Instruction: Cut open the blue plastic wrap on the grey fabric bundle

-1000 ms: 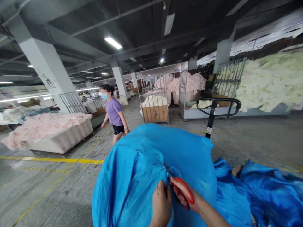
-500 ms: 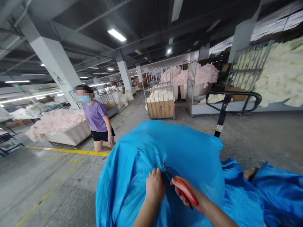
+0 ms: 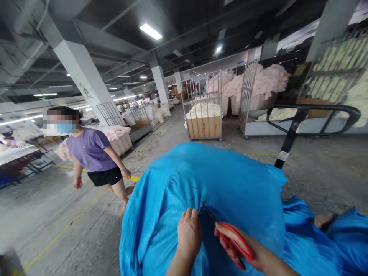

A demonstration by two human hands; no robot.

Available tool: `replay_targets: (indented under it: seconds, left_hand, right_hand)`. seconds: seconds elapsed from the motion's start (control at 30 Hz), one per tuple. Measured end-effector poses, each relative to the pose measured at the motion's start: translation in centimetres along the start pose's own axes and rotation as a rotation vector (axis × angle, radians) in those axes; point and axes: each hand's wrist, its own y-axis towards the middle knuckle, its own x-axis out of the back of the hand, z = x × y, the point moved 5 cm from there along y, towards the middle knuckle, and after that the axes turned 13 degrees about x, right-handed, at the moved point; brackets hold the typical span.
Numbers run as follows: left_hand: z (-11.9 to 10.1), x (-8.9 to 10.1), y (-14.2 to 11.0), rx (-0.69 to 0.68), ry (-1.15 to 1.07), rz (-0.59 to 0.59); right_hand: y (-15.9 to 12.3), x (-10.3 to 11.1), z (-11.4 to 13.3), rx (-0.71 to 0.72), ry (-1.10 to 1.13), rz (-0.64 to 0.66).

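Note:
A big blue plastic sack point(image 3: 230, 180), bulging and creased, fills the lower middle of the head view. My left hand point(image 3: 189, 232) is closed on a gathered fold of it, near some dark thread-like marks. In my right hand point(image 3: 232, 245) are red-handled scissors point(image 3: 240, 239), fingers through the handles. Their dark blades point up and left at the sack's surface, just right of my left hand. Whether the blade tips pierce or only touch the plastic I cannot tell.
A person in a purple shirt point(image 3: 92, 149) walks at the left. Behind the sack rises a black pallet-jack handle point(image 3: 290, 134). Metal cage carts point(image 3: 204, 103) with pale fabric stand beyond. More blue plastic point(image 3: 313, 234) lies at the right.
The scissors' handles have spread apart and the blades sit slightly farther right of my left hand. The person in purple has come nearer at the left. The view has shifted slightly.

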Motion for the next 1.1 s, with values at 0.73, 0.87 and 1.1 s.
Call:
replay_targets:
  seconds: [0.73,0.87,1.1]
  left_hand:
    - [0.7,1.6,-1.4,0.154,-0.184,0.087]
    - [1.4,1.6,-1.8,0.182,-0.263,0.072]
    - [2.7,0.3,-2.7,0.118,-0.376,-0.168]
  right_hand:
    - [2.8,-1.7,2.4,0.023,0.086,0.017]
    - [3.7,-2.2,2.9,0.056,0.073,0.035]
    - [5.8,-2.4,4.0,0.041,0.094,0.031]
